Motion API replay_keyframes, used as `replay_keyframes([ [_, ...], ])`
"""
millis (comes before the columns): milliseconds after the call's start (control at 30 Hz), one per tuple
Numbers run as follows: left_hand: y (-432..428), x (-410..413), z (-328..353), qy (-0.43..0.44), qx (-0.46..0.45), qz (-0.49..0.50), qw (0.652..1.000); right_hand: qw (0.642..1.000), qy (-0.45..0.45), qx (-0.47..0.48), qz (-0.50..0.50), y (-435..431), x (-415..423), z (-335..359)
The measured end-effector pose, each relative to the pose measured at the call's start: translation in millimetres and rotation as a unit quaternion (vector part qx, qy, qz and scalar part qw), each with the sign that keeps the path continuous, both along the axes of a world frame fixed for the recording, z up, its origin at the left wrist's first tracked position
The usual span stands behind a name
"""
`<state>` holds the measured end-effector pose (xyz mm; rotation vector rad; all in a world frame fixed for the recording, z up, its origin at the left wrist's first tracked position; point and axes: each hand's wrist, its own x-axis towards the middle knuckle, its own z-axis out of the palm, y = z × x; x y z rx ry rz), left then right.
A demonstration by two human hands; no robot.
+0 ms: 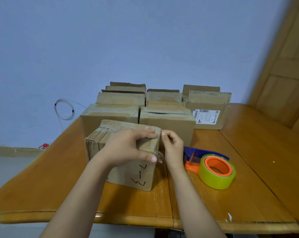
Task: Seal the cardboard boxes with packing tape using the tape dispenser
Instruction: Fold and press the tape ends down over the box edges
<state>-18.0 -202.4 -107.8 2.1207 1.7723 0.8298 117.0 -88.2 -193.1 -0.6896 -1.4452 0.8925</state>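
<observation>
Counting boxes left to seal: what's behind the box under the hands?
Behind the front box: a left box and a right box side by side, flaps down; further back, raised-flap boxes and a labelled box. The front box hides their lower fronts; insides unseen.

Small cardboard box [136, 176] on a wooden surface [248, 177], left hand [128, 148] gripping its top right corner, right hand [173, 148] with curled fingers [164, 134] against its right edge, loose clear tape [159, 156] at that corner, tape dispenser [212, 167] just right of the hands, stacked boxes [162, 107] behind.
</observation>
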Motion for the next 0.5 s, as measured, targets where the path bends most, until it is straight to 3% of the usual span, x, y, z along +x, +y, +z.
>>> replay_keyframes([
  [500, 0, 0, 0, -0.002, 0.005, 0.000, 1.000, 0.995, 0.013, 0.072, -0.060, -15, -1, -3],
])
